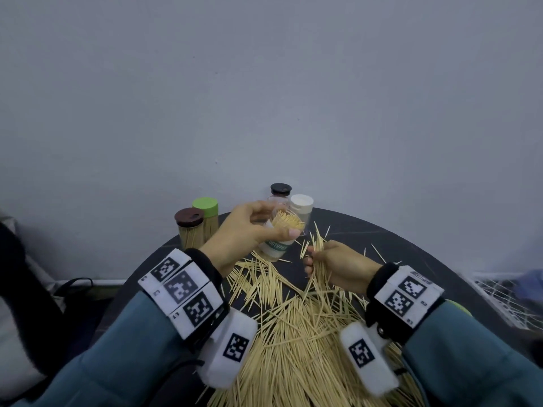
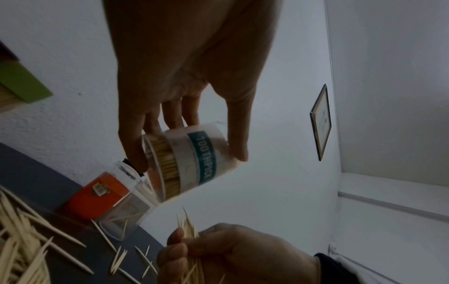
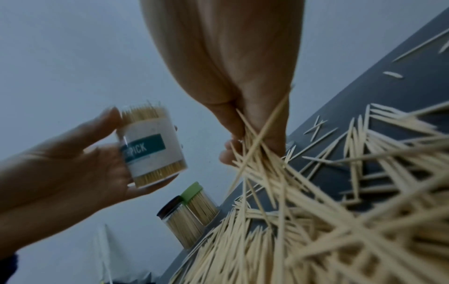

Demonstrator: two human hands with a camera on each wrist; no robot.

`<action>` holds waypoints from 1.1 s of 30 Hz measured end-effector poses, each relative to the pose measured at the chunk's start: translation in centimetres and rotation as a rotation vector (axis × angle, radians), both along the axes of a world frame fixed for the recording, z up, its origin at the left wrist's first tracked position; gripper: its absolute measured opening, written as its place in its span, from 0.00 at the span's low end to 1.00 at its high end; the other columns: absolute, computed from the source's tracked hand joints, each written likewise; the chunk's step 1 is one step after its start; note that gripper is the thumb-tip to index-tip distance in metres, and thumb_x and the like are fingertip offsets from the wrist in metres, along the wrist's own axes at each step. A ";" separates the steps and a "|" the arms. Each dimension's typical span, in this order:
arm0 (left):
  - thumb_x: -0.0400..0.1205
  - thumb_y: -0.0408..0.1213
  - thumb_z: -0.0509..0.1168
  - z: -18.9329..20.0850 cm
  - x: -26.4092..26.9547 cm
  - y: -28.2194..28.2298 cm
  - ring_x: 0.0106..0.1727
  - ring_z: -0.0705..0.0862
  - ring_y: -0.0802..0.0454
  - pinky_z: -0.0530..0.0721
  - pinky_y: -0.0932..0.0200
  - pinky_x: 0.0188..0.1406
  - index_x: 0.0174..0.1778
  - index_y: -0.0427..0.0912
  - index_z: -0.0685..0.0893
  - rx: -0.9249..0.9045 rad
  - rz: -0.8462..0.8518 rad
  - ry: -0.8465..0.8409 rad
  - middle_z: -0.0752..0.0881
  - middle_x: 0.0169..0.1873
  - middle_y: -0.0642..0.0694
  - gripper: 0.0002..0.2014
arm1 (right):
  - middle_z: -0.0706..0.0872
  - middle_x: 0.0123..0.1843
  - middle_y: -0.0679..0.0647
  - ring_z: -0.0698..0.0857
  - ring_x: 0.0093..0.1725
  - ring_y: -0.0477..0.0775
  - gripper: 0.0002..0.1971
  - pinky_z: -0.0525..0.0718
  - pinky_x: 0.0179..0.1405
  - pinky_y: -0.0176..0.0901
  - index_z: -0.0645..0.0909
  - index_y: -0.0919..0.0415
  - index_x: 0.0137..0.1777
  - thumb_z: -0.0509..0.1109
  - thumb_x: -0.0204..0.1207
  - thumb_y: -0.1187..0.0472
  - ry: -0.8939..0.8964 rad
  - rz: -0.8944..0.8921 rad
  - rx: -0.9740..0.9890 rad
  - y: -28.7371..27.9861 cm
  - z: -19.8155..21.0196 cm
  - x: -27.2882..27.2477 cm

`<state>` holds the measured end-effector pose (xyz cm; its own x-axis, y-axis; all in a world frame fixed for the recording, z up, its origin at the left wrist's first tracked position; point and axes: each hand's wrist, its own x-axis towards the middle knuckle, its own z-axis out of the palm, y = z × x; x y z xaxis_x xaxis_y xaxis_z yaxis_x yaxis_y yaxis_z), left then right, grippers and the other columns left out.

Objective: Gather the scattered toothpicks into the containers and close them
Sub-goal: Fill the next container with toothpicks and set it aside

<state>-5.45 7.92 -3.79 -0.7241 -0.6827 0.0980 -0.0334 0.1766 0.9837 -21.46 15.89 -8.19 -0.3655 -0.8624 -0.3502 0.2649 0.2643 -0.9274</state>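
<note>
Above the table [image 1: 426, 248], left hand [image 1: 238, 230] gripping toothpick-filled jar [image 1: 279, 245], right hand [image 1: 338, 265] clutching toothpicks [image 1: 316, 245].

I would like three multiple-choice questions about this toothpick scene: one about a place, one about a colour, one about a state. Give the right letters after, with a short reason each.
1. Where is the container with the teal label?
A. lying on the floor
B. held up in the left hand
C. standing beside the green-lidded jar

2. Which colour is the lid of the jar behind the brown-lidded jar?
A. green
B. red
C. yellow

3. What is the state of the held container?
A. closed with a lid
B. empty
C. open, with toothpicks inside

Key: 1 B, the left hand grips the container above the table. 2 A, the green-lidded jar stands behind the brown-lidded jar. 3 C, toothpick tips show at its open mouth, while the right hand pinches a bundle of toothpicks.
</note>
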 end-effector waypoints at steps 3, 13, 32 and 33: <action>0.59 0.44 0.78 -0.3 -0.1 0.3 0.61 0.83 0.51 0.78 0.45 0.69 0.58 0.50 0.83 -0.016 -0.016 -0.018 0.87 0.56 0.49 0.29 | 0.70 0.31 0.55 0.72 0.28 0.49 0.10 0.76 0.25 0.36 0.64 0.62 0.48 0.47 0.84 0.75 -0.012 -0.018 -0.067 0.4 -0.4 0.0; 0.68 0.35 0.77 -1.0 -0.5 0.4 0.52 0.85 0.57 0.80 0.64 0.47 0.60 0.47 0.83 -0.044 -0.035 -0.088 0.87 0.52 0.50 0.23 | 0.68 0.31 0.51 0.66 0.25 0.43 0.12 0.68 0.28 0.34 0.66 0.59 0.45 0.46 0.85 0.71 -0.042 -0.146 -0.319 0.5 1.2 -0.5; 0.65 0.37 0.79 -1.3 -0.8 0.8 0.48 0.85 0.63 0.79 0.73 0.44 0.60 0.47 0.83 -0.177 -0.163 -0.168 0.89 0.50 0.50 0.27 | 0.67 0.31 0.51 0.68 0.21 0.41 0.11 0.71 0.22 0.31 0.65 0.59 0.46 0.46 0.85 0.72 -0.179 -0.195 -0.642 0.8 5.8 0.9; 0.66 0.36 0.79 -1.3 -0.8 1.0 0.48 0.85 0.63 0.79 0.74 0.44 0.61 0.46 0.83 -0.166 -0.183 -0.163 0.89 0.50 0.49 0.26 | 0.68 0.31 0.51 0.69 0.21 0.41 0.11 0.72 0.22 0.31 0.65 0.59 0.47 0.46 0.85 0.72 -0.173 -0.199 -0.636 0.7 5.4 1.2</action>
<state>-6.25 8.94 -5.14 -0.8492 -0.5235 0.0695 -0.1412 0.3520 0.9253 -20.24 16.58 -2.75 -0.5230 -0.8417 0.1339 0.4100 -0.3862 -0.8263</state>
